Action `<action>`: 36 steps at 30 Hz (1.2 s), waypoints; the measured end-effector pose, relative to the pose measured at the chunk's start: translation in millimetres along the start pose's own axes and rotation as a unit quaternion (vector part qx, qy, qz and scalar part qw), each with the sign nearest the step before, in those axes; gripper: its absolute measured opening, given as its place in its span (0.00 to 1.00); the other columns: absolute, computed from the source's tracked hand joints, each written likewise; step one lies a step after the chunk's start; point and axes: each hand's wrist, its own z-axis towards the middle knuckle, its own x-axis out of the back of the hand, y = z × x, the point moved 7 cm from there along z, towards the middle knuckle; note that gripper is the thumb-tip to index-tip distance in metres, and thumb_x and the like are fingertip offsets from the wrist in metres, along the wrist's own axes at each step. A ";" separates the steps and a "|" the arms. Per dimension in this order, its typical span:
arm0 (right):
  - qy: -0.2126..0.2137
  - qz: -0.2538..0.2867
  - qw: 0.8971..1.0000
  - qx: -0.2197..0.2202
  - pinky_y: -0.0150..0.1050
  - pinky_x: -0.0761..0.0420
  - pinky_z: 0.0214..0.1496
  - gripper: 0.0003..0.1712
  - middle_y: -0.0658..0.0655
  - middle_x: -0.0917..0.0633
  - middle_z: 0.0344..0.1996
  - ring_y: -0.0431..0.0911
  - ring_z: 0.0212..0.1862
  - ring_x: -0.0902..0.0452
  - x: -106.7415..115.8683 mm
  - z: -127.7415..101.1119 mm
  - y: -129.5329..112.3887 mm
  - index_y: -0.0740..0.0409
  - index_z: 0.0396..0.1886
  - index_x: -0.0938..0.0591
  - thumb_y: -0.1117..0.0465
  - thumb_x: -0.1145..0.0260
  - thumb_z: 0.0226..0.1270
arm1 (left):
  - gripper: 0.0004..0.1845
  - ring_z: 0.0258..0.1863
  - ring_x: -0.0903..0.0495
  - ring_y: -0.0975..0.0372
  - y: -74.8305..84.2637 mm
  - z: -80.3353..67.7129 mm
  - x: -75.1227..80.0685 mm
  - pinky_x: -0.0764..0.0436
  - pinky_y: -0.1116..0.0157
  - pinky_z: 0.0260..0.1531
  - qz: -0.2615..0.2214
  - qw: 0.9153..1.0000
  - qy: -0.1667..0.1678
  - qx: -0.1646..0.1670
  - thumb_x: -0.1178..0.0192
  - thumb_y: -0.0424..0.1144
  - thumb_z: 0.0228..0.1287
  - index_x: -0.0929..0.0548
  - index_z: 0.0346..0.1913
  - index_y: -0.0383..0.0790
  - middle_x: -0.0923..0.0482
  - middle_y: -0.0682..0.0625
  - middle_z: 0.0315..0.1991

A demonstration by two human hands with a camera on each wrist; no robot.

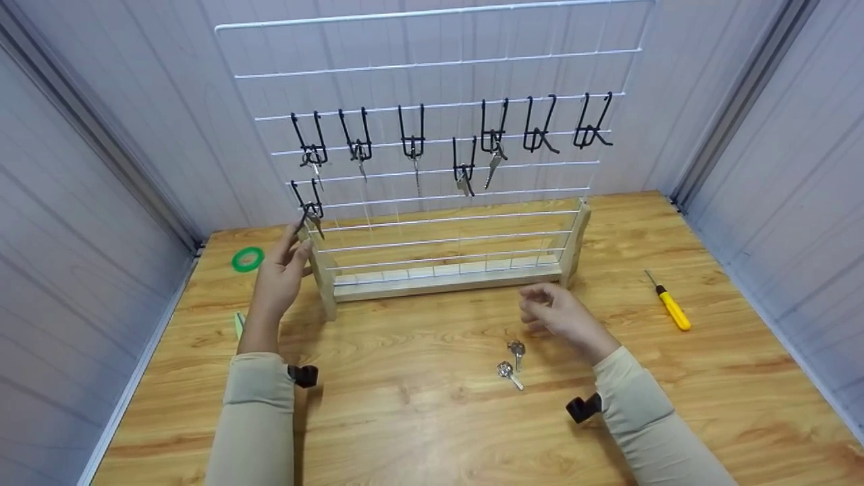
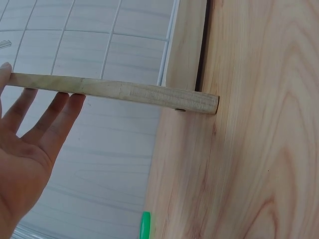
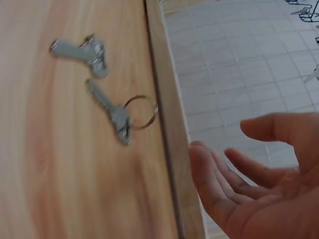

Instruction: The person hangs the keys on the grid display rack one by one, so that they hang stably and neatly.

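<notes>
At the left end of a white wire rack (image 1: 432,64), my left hand (image 1: 278,280) holds the wooden side post (image 2: 124,90). The thumb is on one side of the post and the fingers are on the other. My right hand (image 1: 557,310) hovers empty over the table near the rack's front right, its fingers loosely bent. Two silver keys lie beside it: an upper key (image 1: 518,354) and a lower key (image 1: 509,375). In the right wrist view, a metal ring (image 3: 142,111) is on one key (image 3: 112,111). Black hooks (image 1: 413,142) hang on the rack, several with keys.
A yellow screwdriver (image 1: 675,310) lies at the right of the wooden table (image 1: 405,432). Left of the rack is a green tape roll (image 1: 248,259). A light green object (image 1: 239,325) is partly hidden by the left forearm. Pale panels (image 1: 776,135) enclose the table's back and sides.
</notes>
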 end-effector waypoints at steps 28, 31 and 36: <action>-0.007 -0.226 0.974 0.019 0.34 0.23 0.39 0.13 0.54 0.16 0.34 0.43 0.37 0.24 -25.8 -17.1 23.2 0.60 0.39 0.15 0.57 0.22 0.65 | 0.33 0.80 0.30 0.46 -0.5 0.3 -0.3 0.14 0.47 0.66 0.004 1.000 0.007 -0.004 0.47 0.53 0.85 0.41 0.86 0.60 0.39 0.41 0.85; 0.000 -0.238 0.971 0.012 0.35 0.23 0.41 0.12 0.53 0.16 0.34 0.44 0.37 0.23 -26.5 -16.5 22.7 0.59 0.38 0.15 0.58 0.22 0.66 | 0.33 0.80 0.29 0.46 -1.0 0.3 -0.3 0.13 0.49 0.66 0.001 1.000 0.006 -0.002 0.47 0.53 0.85 0.41 0.86 0.60 0.39 0.41 0.85; -0.006 -0.241 0.970 0.004 0.34 0.23 0.39 0.10 0.53 0.15 0.33 0.43 0.35 0.23 -26.7 -15.4 21.9 0.59 0.37 0.14 0.58 0.22 0.66 | 0.34 0.81 0.30 0.47 -1.2 0.1 -1.1 0.14 0.50 0.67 0.005 1.000 -0.001 -0.002 0.48 0.53 0.85 0.43 0.87 0.59 0.40 0.42 0.85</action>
